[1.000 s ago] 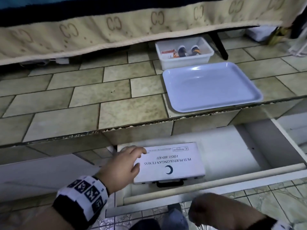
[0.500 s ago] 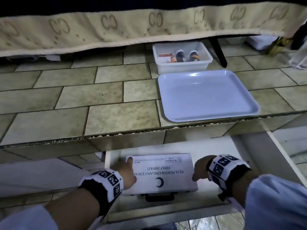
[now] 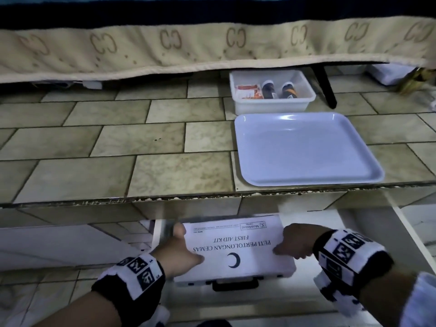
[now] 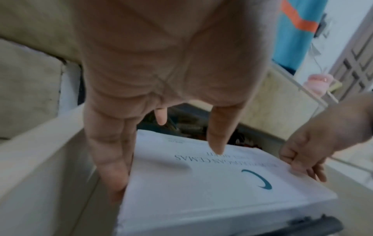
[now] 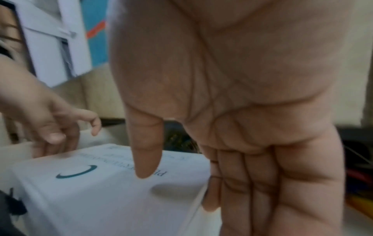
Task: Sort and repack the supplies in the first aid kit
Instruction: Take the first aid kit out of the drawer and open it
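Observation:
A white first aid kit box (image 3: 233, 250) with a dark crescent and a black handle sits closed in an open white drawer (image 3: 368, 234). My left hand (image 3: 175, 252) grips its left side, thumb on the lid and fingers down the side wall. My right hand (image 3: 293, 244) grips its right side the same way. In the left wrist view the left hand (image 4: 153, 143) clasps the box (image 4: 201, 183), with the right hand (image 4: 302, 159) at the far edge. In the right wrist view the right hand (image 5: 181, 175) has its thumb on the lid of the box (image 5: 101, 191).
A tiled counter (image 3: 141, 161) lies above the drawer. On it sit an empty white tray (image 3: 304, 149) and, behind it, a white bin (image 3: 271, 90) with a packet and two small bottles. A patterned cloth edge (image 3: 212, 48) hangs at the back.
My right hand came up from below the drawer and took hold of the box's right side. My left hand shifted from the lid to the left side. The box looks slightly raised and nearer.

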The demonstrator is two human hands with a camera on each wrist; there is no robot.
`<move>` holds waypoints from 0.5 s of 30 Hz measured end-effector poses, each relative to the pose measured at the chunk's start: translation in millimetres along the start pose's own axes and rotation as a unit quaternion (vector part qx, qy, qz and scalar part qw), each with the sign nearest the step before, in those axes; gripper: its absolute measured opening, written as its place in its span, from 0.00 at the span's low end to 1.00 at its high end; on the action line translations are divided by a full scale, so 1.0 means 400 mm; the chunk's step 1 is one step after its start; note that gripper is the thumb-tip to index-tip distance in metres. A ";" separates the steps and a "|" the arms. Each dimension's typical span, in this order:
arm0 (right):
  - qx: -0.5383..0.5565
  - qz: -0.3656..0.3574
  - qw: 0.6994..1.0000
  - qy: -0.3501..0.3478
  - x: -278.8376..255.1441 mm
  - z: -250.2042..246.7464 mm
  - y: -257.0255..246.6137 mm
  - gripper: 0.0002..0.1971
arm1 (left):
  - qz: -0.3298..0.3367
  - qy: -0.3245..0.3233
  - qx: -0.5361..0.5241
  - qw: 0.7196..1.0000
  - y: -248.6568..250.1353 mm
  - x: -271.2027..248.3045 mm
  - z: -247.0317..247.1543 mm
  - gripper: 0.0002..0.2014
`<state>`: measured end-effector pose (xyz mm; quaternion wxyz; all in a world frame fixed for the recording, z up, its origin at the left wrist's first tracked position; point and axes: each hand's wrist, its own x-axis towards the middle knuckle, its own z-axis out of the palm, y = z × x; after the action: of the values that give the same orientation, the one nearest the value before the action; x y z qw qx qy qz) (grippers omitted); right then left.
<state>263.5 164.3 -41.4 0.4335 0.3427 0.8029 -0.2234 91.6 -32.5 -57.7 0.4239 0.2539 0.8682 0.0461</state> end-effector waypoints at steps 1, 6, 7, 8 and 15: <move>-0.003 -0.006 1.000 0.016 -0.019 -0.001 0.003 0.19 | -0.002 0.010 -0.013 1.000 -0.007 -0.014 -0.013 0.31; 0.000 -0.067 0.997 0.043 -0.151 -0.015 -0.009 0.24 | 0.040 0.079 -0.013 0.996 -0.033 -0.130 -0.076 0.12; -0.001 -0.071 0.996 0.046 -0.182 -0.016 -0.018 0.25 | 0.051 0.089 -0.009 0.995 -0.045 -0.157 -0.086 0.13; 0.001 -0.071 0.996 0.052 -0.213 -0.017 -0.026 0.25 | 0.063 0.094 -0.003 0.994 -0.057 -0.184 -0.095 0.15; -0.011 -0.119 0.982 0.146 -0.391 -0.057 -0.134 0.24 | 0.046 0.168 -0.003 0.985 -0.173 -0.367 -0.201 0.19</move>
<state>272.3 87.8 106.8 0.2853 0.2686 0.8953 -0.2119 77.9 -151.9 77.5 0.2707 0.2804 0.9143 0.1102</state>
